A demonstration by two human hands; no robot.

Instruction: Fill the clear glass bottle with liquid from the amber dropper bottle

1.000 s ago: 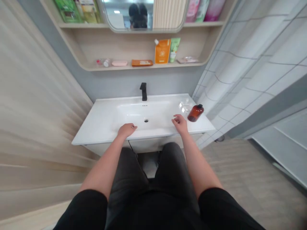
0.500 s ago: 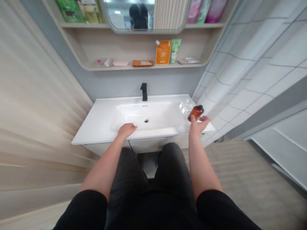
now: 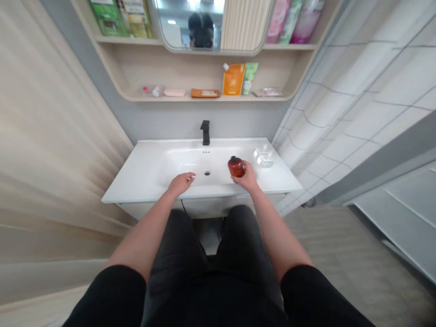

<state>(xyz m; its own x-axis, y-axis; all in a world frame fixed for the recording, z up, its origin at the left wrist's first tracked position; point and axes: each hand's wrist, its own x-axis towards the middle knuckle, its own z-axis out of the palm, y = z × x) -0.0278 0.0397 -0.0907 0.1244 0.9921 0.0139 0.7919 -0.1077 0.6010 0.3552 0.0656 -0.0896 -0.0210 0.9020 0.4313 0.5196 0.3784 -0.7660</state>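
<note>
Because the amber bottle [image 3: 236, 166] is round and smooth, the grip matters most here. It stands roughly upright in the right half of the white basin [image 3: 177, 159], to the right of the drain [image 3: 207, 173], and I can't tell whether its base touches the ceramic. The right hand [image 3: 248, 178] curls around its lower side, with the fingers together and wrapped against the wall rather than pinching at the neck. That low, broad contact looks like the steadier choice, since it keeps the weight close to the palm and leaves the black cap [image 3: 233, 159] unobstructed. How firmly the hand is squeezing can't be told from this view.

The left hand [image 3: 181, 183] lies palm down at the front of the basin, its fingers loosely together and pointing toward the drain, holding nothing. It sits just apart from the right hand, leaving the bottle room.

Farther right on the countertop, a small clear object [image 3: 264, 158] sits well clear of the bottle, so the right hand has no obstacle beside it. A black faucet [image 3: 205, 132] rises at the back edge. Above it, a wooden shelf [image 3: 204, 98] carries an orange pouch [image 3: 233, 79], a green tube [image 3: 250, 78] and a pink soap bar [image 3: 174, 92].
</note>
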